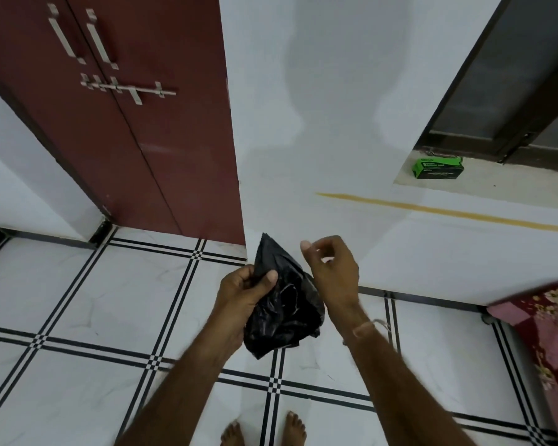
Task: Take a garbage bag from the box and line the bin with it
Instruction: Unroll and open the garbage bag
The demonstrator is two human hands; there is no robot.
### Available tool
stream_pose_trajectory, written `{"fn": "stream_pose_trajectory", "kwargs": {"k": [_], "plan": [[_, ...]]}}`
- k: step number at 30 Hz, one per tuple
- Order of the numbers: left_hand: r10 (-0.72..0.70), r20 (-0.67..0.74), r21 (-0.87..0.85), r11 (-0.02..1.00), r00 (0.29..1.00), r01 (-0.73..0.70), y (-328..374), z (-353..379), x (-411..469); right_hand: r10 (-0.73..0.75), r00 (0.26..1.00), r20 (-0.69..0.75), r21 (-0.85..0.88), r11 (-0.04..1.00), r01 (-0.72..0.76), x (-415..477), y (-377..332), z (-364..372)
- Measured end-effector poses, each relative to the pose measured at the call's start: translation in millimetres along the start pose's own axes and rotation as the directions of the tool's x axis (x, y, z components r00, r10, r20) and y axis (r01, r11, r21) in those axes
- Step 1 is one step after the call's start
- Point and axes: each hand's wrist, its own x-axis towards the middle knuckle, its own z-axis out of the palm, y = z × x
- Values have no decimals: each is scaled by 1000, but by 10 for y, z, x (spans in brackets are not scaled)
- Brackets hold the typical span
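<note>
A crumpled black garbage bag [282, 312] hangs in front of me at mid-frame. My left hand [244, 292] grips its upper left part, thumb pressed on the plastic. My right hand [331, 272] is just right of the bag with fingers curled and apart, its wrist against the bag's edge; nothing shows between its fingertips. The green garbage bag box [438, 169] lies on the window ledge [496, 178] at upper right. No bin is in view.
A dark red double door [142, 130] with metal handles and a latch stands at upper left. White wall ahead. A tiled floor [94, 300] with black lines lies below; my bare feet show at the bottom. A red floral bedspread [548, 323] juts in at right.
</note>
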Motion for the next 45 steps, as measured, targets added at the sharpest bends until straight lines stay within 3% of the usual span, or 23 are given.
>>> {"fn": "stream_pose_trajectory", "kwargs": {"k": [2,3,5,10,14,16,19,21,24,26,31,37,41,45], "plan": [[22,-25,-17,1000,999,-23,-9,59,2,96,947,306,290,938,-189,-191,-79,-48],[10,-23,-20,1000,1000,-11,-18,81,2,125,877,465,334,892,-304,-265,-89,-51],[-27,-4,-35,999,1000,27,-52,87,18,118,807,578,354,855,-379,-328,-31,-40],[-42,26,-73,996,999,44,-121,106,60,127,855,502,440,814,-379,-232,52,-55],[-72,12,-136,988,997,73,-165,74,100,232,815,531,481,709,-515,-144,209,-50],[-102,-14,-224,970,995,96,-201,-2,149,282,778,561,503,631,-591,-85,307,-52],[-163,-89,-376,919,983,118,-242,-150,216,396,731,556,590,432,-682,15,406,-82],[-211,-141,-482,868,967,119,-255,-231,247,459,712,531,612,373,-697,90,450,-95],[-285,-215,-572,812,934,116,-270,-280,295,477,734,484,655,358,-665,184,545,-90],[-290,-209,-587,801,934,117,-270,-296,313,402,751,524,676,340,-654,198,576,-86],[-319,-234,-641,761,918,101,-191,-433,338,319,774,547,625,460,-631,200,708,-138],[-418,-464,-753,651,781,-99,-149,-888,266,492,778,390,612,494,-618,254,903,-267],[-417,-446,-711,702,792,-31,-174,-811,259,545,702,459,540,456,-707,265,872,-264],[-457,-354,-583,790,816,190,-325,-537,423,469,709,527,521,481,-705,255,694,-29]]}}
